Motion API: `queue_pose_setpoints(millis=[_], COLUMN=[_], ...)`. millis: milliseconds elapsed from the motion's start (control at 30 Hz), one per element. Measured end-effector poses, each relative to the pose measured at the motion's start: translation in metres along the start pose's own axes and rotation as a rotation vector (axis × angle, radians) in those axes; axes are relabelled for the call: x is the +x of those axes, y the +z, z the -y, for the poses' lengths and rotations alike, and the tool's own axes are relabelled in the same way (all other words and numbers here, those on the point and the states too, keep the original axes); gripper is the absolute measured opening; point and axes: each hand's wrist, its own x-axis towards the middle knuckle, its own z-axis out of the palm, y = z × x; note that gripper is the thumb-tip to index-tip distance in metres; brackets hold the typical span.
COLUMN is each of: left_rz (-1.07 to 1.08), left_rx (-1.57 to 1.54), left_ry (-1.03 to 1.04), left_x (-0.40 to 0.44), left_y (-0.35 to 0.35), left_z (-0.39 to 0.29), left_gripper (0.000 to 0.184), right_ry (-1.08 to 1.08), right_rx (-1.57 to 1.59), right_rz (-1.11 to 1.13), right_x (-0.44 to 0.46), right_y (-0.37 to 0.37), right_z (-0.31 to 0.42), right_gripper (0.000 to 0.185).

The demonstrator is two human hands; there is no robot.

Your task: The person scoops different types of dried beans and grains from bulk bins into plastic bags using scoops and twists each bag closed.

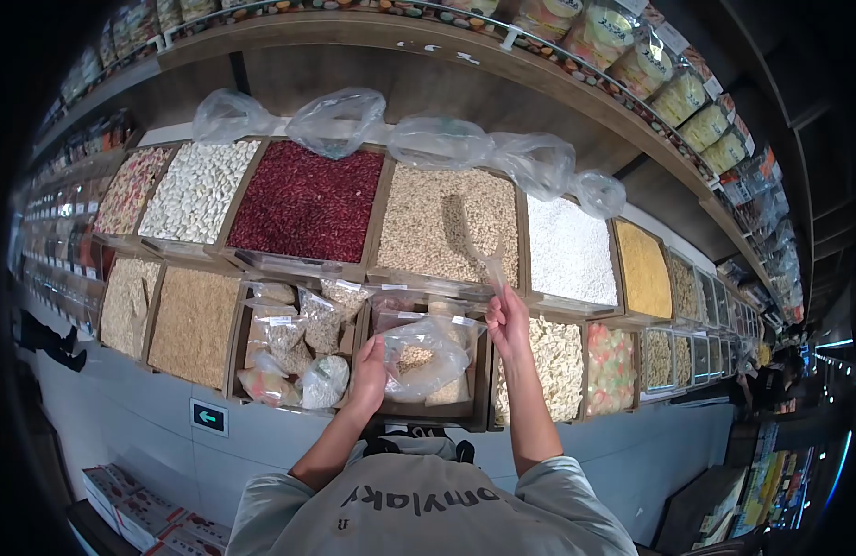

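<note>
My left hand (370, 372) is closed on the edge of a clear plastic bag (442, 345), which is spread open and has a small heap of beige beans or grains (413, 358) in it. With my right hand (509, 324) I grip the handle of a translucent scoop (491, 264). The scoop's far end reaches into the upper-row bin of beige beans (419, 208); whether it carries any is hard to tell. Below the open bag is a wooden bin (482, 394) holding packed bags.
Bins of red beans (308, 199), white beans (198, 190), white grains (569, 248) and yellow grains (643, 269) flank the beige one. Clear bags (437, 141) hang along the back. Bagged goods (287, 335) fill a lower bin. A shelf (354, 35) overhangs everything.
</note>
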Motion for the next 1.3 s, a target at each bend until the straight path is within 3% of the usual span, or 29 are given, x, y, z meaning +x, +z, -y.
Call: queue_pose_setpoints(millis=[333,633,833,933,1300], left_rz=[0.006,0.019,0.002,0.013,0.015], left_rx=[-0.007,-0.015,-0.03,-0.027,-0.019], left_ry=[0.024,0.013,0.031,0.032,-0.011], left_x=[-0.004,-0.008,0.002,0.008,0.01], left_y=[0.002,0.002,-0.003,-0.005,0.003], left_z=[-0.001,-0.009,-0.002,0.004,-0.004], left_gripper=[0.031,0.032,0.033,0.033,0.033], right_ry=[-0.032,0.038,0.132,0.295,0.475], right_rx=[0.054,0.023,-0.128,-0.116,-0.332], right_rz=[0.047,0.015,0.174,0.281,0.256], right_x=[-0.003,-0.058,-0.101,-0.111,-0.13], right_y=[-0.012,-0.022,-0.055,-0.084,-0.094], right_z=[0.0,0.029,0.047,0.047,0.046], right_gripper=[0.02,0.028,0.03,0.036,0.031])
